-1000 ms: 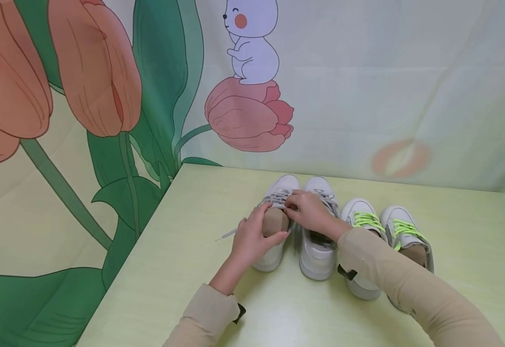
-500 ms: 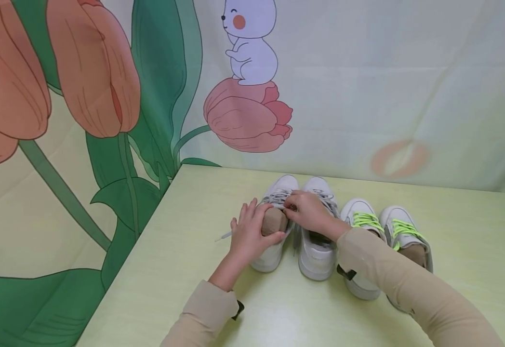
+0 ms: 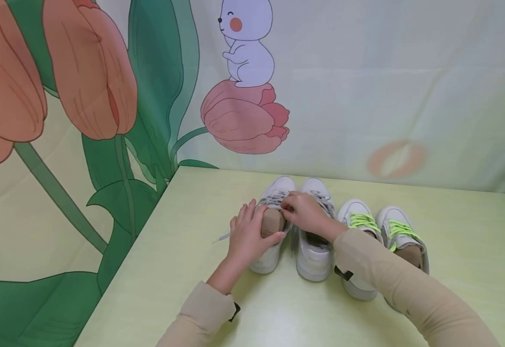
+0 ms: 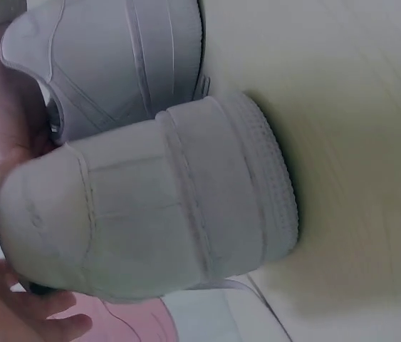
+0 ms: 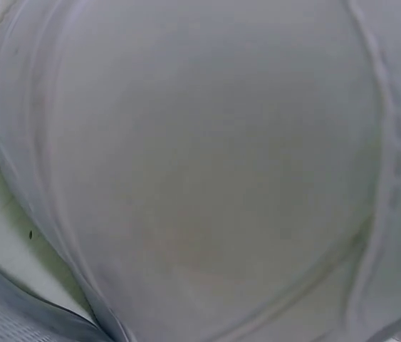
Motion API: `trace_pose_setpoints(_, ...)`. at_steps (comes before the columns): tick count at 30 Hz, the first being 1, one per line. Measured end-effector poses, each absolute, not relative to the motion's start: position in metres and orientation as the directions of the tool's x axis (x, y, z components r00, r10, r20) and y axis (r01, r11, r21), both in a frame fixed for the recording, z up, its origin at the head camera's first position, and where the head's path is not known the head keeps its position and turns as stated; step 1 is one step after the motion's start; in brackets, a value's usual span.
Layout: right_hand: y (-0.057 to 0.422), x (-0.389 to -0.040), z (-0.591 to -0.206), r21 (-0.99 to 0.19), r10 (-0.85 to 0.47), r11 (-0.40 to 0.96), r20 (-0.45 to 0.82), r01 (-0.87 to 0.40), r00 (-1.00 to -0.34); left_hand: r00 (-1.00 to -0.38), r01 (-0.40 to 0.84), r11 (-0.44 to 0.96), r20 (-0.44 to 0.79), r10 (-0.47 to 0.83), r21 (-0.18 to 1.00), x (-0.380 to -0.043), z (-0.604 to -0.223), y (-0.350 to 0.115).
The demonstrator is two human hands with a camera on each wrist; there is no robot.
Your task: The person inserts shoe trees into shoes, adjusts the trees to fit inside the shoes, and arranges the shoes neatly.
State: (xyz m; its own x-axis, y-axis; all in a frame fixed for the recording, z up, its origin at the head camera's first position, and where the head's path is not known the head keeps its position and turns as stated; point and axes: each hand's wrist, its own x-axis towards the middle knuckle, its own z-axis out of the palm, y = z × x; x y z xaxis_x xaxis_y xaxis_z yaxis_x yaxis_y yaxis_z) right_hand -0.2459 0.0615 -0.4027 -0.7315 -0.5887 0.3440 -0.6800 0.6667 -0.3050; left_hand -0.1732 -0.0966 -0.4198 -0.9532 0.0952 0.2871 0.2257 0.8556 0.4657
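Note:
The leftmost white sneaker (image 3: 266, 262) points its toe at the back wall, with a brown filler (image 3: 272, 221) in its opening. My left hand (image 3: 245, 236) holds it there, thumb and index finger around the filler, the other fingers spread along the side. Its heel (image 4: 136, 206) fills much of the left wrist view. My right hand (image 3: 306, 212) pinches at the top right of the grey shoelace (image 3: 274, 198); the fingers hide the pinched spot. A loose lace end (image 3: 223, 237) sticks out left. Under my right wrist stands a second grey-laced sneaker (image 3: 314, 265). White shoe upper (image 5: 214, 157) fills the right wrist view.
Two white sneakers with neon green laces, one (image 3: 356, 207) nearer and one (image 3: 391, 214) farther right, stand partly beneath my right sleeve (image 3: 391, 265). All rest on a pale yellow-green table (image 3: 183, 217). A tulip-printed cloth (image 3: 330, 96) hangs behind.
My left hand's outer fingers have lifted and spread away from the shoe's side since a second ago. The right hand stays at the laces. The whole view shifts slightly left.

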Motion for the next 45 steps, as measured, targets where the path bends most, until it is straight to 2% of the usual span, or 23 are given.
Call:
trace_pose_setpoints(6,0.060,-0.247,-0.404,-0.285,-0.585,0.680,0.346,-0.676,-0.734,-0.883,0.260,0.869,0.467,0.037,0.422,-0.161,-0.412,-0.090)
trace_pose_setpoints(14,0.060,-0.248,-0.405,-0.283,-0.582,0.681,0.349,-0.675,-0.734,-0.863,0.240,0.857,0.504,-0.026,0.456,-0.154,-0.409,-0.086)
trace_pose_setpoints(25,0.060,-0.247,-0.406,-0.306,-0.577,0.687,0.322,-0.659,-0.750,-0.871,0.271,0.856,0.490,0.023,0.441,-0.156,-0.411,-0.086)
trace_pose_setpoints(36,0.061,-0.245,-0.404,-0.304,-0.579,0.684,0.328,-0.663,-0.747,-0.882,0.236,0.891,0.471,0.029,0.388,-0.161,-0.411,-0.085)
trace_pose_setpoints(45,0.061,-0.245,-0.404,-0.319,-0.582,0.668,0.338,-0.672,-0.740,-0.923,0.195,0.887,0.383,0.023,0.418,-0.165,-0.408,-0.085)
